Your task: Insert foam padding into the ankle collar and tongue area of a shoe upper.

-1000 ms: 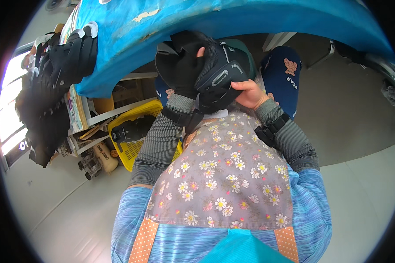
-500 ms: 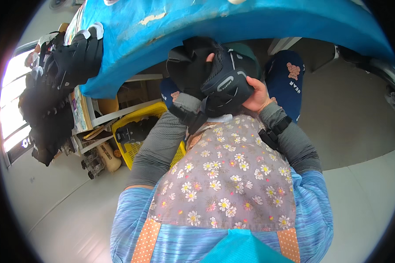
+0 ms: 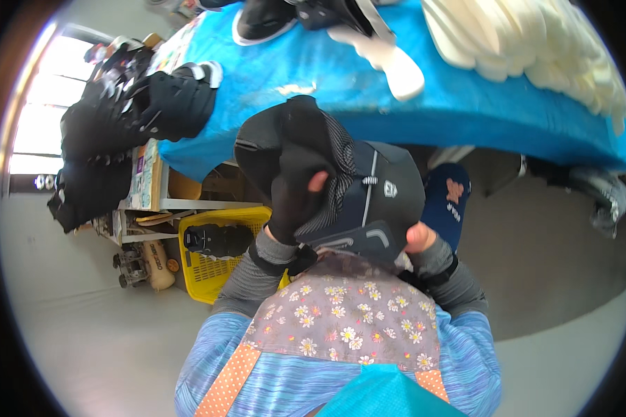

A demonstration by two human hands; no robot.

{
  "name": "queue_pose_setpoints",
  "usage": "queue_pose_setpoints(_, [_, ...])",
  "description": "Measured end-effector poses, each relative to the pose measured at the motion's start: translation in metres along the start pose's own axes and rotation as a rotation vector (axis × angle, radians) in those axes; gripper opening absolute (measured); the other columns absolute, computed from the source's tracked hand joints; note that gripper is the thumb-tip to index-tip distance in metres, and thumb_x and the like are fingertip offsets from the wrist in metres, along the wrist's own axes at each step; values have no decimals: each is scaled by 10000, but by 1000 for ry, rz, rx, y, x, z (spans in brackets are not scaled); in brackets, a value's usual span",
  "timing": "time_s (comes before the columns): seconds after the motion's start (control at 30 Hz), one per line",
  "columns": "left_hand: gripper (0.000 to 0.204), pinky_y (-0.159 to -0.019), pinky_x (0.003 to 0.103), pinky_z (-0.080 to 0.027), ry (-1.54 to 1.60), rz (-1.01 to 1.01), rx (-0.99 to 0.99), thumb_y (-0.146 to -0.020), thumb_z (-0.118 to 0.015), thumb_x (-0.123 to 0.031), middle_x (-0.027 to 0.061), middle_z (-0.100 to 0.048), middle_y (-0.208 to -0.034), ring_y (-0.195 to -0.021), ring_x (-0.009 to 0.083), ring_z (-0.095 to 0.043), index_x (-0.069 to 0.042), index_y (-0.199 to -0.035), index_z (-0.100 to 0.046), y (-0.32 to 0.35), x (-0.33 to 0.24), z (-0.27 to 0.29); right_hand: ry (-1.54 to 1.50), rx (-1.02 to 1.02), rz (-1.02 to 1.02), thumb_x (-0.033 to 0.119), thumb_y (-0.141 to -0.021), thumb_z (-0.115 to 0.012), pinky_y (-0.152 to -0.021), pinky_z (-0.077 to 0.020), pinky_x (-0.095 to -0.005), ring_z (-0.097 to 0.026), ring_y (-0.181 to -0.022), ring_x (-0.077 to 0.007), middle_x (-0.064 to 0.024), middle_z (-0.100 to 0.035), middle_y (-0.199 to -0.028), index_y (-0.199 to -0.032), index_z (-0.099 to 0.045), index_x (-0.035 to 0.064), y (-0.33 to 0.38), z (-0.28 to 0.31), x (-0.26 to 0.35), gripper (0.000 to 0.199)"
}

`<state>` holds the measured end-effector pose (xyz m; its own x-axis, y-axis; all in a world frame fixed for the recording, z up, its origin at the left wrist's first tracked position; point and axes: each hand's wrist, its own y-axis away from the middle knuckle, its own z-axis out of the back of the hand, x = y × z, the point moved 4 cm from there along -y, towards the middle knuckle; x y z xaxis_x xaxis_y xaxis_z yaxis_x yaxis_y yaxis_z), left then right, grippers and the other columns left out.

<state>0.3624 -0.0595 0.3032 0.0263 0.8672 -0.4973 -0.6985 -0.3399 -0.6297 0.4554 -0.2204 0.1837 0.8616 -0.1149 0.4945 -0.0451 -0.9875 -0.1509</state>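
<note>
A dark shoe upper [image 3: 386, 184], black and navy with grey trim and a striped knit edge, is held up over my lap. My left hand [image 3: 293, 198], in what looks like a black glove with one bare fingertip showing, is closed on its left side. My bare right hand [image 3: 419, 238] grips the lower right side, thumb up and the other fingers hidden behind the upper. Grey sleeves cover both forearms. The floral apron [image 3: 341, 313] lies just below the upper.
Ahead stands a table with a blue cover [image 3: 257, 90], bearing black shoes [image 3: 264, 21], a white foot-shaped piece [image 3: 400, 73] and stacked cream foot forms [image 3: 501, 35]. Black uppers [image 3: 167, 104] pile up at left. Below them sits a yellow basket [image 3: 202, 278] holding a black upper [image 3: 219, 240].
The upper has been raised closer and now looks larger, turned to show more of its right side. Both hands moved with it. The view has tilted up, showing more of the table top.
</note>
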Motion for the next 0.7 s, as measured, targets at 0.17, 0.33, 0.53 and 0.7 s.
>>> queue_pose_setpoints(0.17, [91,-629,389,-489,18,-3,-87,-910,-620,-118,125,-628,-824,-725,335,-634,-83,-989,-593,-19,-15,25,62,23,114,447,-631,-801,-1085,-373,-389,-464,-1281,-252,-134,-459,-1402,-1448,-320,18,-37,-48,31,1040])
queue_pose_setpoints(0.33, [83,-656,389,-485,32,75,-54,-912,-613,-113,137,-623,-841,-776,334,-627,-80,-987,-601,-28,-20,35,138,64,201,499,-601,-819,-1100,-366,-406,-428,-1321,-263,-141,-407,-1453,-1477,-266,20,-51,-74,53,1140])
queue_pose_setpoints(0.53, [94,-675,392,-488,127,-187,-99,-907,-624,-125,134,-625,-849,-785,335,-626,-51,-964,-621,-35,-45,37,109,59,232,584,-611,-804,-1095,-363,-402,-450,-1288,-263,-137,-436,-1414,-1472,-271,35,-36,-60,54,1152])
queue_pose_setpoints(0.7, [132,-701,381,-495,262,-126,-163,-878,-659,-130,112,-637,-883,-793,290,-636,-60,-983,-620,-37,-37,17,14,-156,347,877,-694,-424,-1169,-204,-456,-274,-1400,-329,-181,-234,-1546,-1502,-229,31,-31,-14,42,1185])
